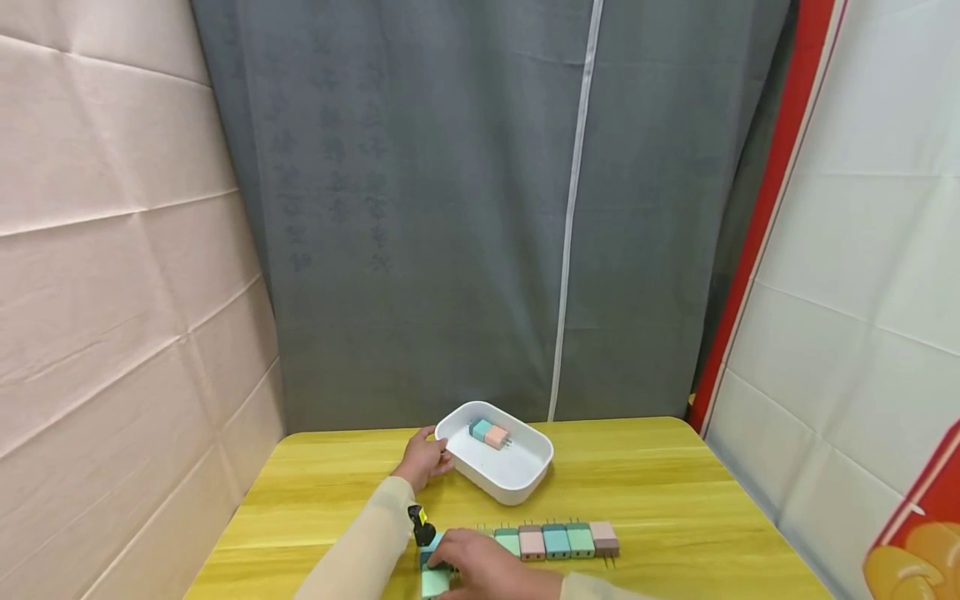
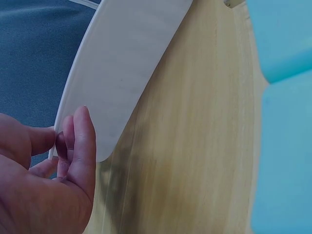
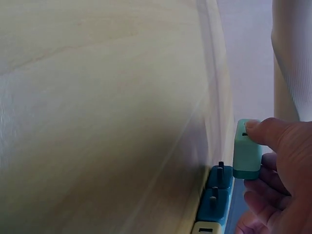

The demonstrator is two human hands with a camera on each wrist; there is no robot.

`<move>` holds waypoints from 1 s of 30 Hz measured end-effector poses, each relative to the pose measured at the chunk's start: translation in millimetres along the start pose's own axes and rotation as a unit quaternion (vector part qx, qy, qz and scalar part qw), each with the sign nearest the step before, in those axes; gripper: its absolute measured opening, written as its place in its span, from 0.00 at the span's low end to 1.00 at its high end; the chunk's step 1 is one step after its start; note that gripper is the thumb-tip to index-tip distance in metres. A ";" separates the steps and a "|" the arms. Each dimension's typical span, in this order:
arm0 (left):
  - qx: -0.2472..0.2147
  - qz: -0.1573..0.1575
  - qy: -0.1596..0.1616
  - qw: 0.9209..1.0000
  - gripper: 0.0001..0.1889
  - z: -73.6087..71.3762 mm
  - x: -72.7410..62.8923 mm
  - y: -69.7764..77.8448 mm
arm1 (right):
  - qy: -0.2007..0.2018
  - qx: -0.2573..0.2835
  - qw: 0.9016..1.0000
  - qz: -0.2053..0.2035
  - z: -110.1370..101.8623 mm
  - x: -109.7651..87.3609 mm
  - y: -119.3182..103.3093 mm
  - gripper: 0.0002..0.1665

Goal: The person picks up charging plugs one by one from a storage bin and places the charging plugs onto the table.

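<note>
My left hand [image 1: 426,458] grips the left end of a white plastic tub [image 1: 517,493]. In the left wrist view the thumb is outside the rim and the fingers bend along the tub's wall [image 2: 126,63]. Lying in the tub are a turquoise plug charger [image 1: 480,429] and a peach one [image 1: 497,437]. Near the table's front, my right hand [image 1: 495,568] pinches a mint-green charger [image 3: 247,153] between thumb and fingers. Right beside it in the right wrist view stand teal chargers [image 3: 213,205] with their prongs showing. The right hand hides part of the charger row in the head view.
Several chargers form a row right of my right hand, among them a pink one [image 1: 532,543], a blue one [image 1: 557,542] and a mauve one [image 1: 604,542]. The yellow wood-grain table [image 1: 660,475] backs onto a grey curtain [image 1: 420,250]; pale cloth walls flank it.
</note>
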State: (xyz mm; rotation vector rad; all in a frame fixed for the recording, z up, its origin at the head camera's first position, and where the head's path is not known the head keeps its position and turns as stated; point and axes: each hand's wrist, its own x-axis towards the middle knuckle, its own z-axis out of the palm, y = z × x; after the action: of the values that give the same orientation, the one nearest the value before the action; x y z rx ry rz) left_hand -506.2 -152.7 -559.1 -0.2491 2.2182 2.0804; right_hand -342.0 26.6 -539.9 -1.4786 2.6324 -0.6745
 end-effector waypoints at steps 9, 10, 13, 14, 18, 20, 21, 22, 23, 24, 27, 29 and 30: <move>-0.003 -0.003 -0.002 1.000 0.28 -0.6 4.7 -2.3 | -0.016 -0.016 1.000 0.018 11.3 4.4 3.6 0.20; -0.003 -0.004 -0.002 1.000 0.28 -0.6 5.1 -2.3 | -0.017 -0.013 1.000 0.022 11.9 4.8 3.8 0.20; 0.000 -0.002 -0.003 1.000 0.27 -0.2 4.4 -0.8 | -0.020 -0.005 0.999 0.030 13.4 5.5 4.8 0.19; 0.000 -0.002 -0.003 1.000 0.27 -0.1 3.5 0.0 | -0.021 -0.005 0.999 0.029 13.9 5.6 5.0 0.19; 0.004 -0.002 -0.003 1.000 0.28 0.1 0.5 1.5 | -0.019 -0.010 1.000 0.022 16.5 6.0 6.6 0.19; 0.007 -0.004 -0.003 1.000 0.28 0.0 -0.6 1.9 | -0.017 -0.010 1.000 0.017 18.2 6.2 7.6 0.19; 0.008 -0.004 -0.003 1.000 0.28 -0.1 -1.2 2.0 | -0.016 -0.008 1.000 0.016 19.0 6.1 7.9 0.19; 0.009 -0.004 -0.003 1.000 0.28 -0.2 -1.6 2.1 | -0.015 -0.007 1.000 0.013 19.9 6.0 8.4 0.19; 0.010 -0.004 -0.003 1.000 0.28 -0.4 -1.7 2.2 | -0.015 -0.007 1.000 0.011 20.6 6.0 8.8 0.19; 0.009 -0.004 -0.004 1.000 0.29 -0.6 -1.6 2.3 | -0.015 -0.006 1.000 0.010 21.5 6.2 9.4 0.19; 0.007 -0.004 -0.004 1.000 0.28 -0.8 -1.4 2.1 | -0.015 -0.007 1.000 0.006 23.6 6.6 10.8 0.19; 0.007 -0.004 -0.004 1.000 0.28 -1.0 -0.9 1.7 | -0.018 -0.008 1.000 0.008 24.9 7.4 11.7 0.19; 0.006 -0.005 -0.003 1.000 0.28 -0.8 -1.0 1.6 | -0.019 -0.008 1.000 0.009 25.5 7.7 12.1 0.19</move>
State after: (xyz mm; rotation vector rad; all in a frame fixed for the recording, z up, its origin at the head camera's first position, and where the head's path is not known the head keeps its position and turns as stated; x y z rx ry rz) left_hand -505.6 -153.4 -557.3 -0.2509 2.2221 2.0588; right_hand -349.5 16.8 -566.4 -1.4543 2.6252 -0.6192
